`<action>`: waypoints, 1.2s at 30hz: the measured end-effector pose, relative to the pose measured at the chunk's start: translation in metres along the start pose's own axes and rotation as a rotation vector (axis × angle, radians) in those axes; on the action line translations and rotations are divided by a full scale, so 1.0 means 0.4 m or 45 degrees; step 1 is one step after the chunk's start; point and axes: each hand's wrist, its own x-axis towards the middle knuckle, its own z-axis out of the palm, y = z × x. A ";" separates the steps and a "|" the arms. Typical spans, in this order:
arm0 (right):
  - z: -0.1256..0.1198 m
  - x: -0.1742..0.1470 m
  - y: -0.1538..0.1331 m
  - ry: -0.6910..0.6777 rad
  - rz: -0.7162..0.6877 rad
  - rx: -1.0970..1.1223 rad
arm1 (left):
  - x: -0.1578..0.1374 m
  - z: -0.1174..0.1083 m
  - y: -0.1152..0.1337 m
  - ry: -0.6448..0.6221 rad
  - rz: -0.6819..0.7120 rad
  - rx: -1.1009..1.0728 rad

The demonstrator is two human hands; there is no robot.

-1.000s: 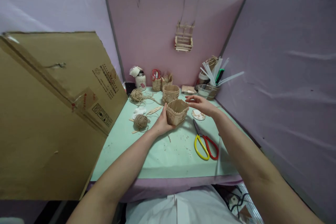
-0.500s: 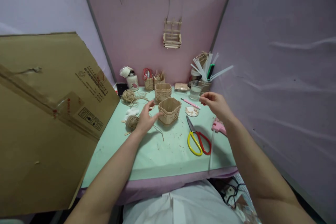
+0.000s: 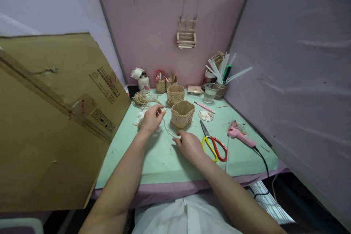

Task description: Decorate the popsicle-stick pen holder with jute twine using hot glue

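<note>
My left hand [image 3: 152, 120] is left of the near woven basket [image 3: 182, 114], fingers curled and fingertips close together. A thin light stick shows at its fingertips; whether it is gripped I cannot make out. The hand mostly covers the ball of twine behind it. From there a loose strand of twine [image 3: 166, 127] runs over the table toward me. At the strand's end, in front of the basket, my right hand [image 3: 189, 147] has thumb and forefinger closing on it. Scissors [image 3: 212, 142] with one yellow and one red handle lie just right of that hand.
Behind stands a second woven basket [image 3: 176, 95]. A round patterned disc [image 3: 205, 115], a pink pen [image 3: 204, 107] and a cup of water [image 3: 210, 93] are right of it. The pink glue gun [image 3: 241, 136] trails a cord. A big cardboard sheet [image 3: 55, 124] leans at left.
My right hand has come down and left from beside the cup to the twine strand. My left hand has left the basket's side, its fingers drawing together. The view has turned slightly right.
</note>
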 end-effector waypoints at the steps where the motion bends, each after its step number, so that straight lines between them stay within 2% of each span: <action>1: 0.014 0.015 -0.011 -0.013 0.052 -0.080 | -0.002 0.001 0.003 -0.084 0.005 0.037; 5: 0.038 0.045 -0.034 -0.039 0.129 -0.228 | -0.012 0.004 0.008 -0.391 0.002 0.104; 9: 0.055 0.030 -0.025 0.106 0.098 -0.184 | -0.020 0.009 0.002 -0.605 -0.011 0.088; 11: 0.070 0.020 -0.011 0.208 0.034 -0.070 | -0.023 0.010 0.000 -0.657 -0.070 0.102; 15: 0.097 0.017 0.016 0.408 -0.145 0.239 | -0.026 0.006 0.000 -0.870 -0.104 0.121; 20: 0.107 0.028 0.030 0.553 -0.231 0.521 | -0.030 0.014 0.000 -1.113 -0.115 -0.078; 25: 0.107 0.035 0.035 0.555 -0.241 0.531 | -0.035 0.042 -0.002 -1.048 -0.318 -0.313; 30: 0.107 0.037 0.033 0.491 -0.249 0.459 | -0.040 0.058 0.002 -0.875 -0.463 -0.422; 36: 0.106 0.040 0.030 0.434 -0.222 0.419 | -0.052 0.091 0.000 -0.738 -0.537 -0.475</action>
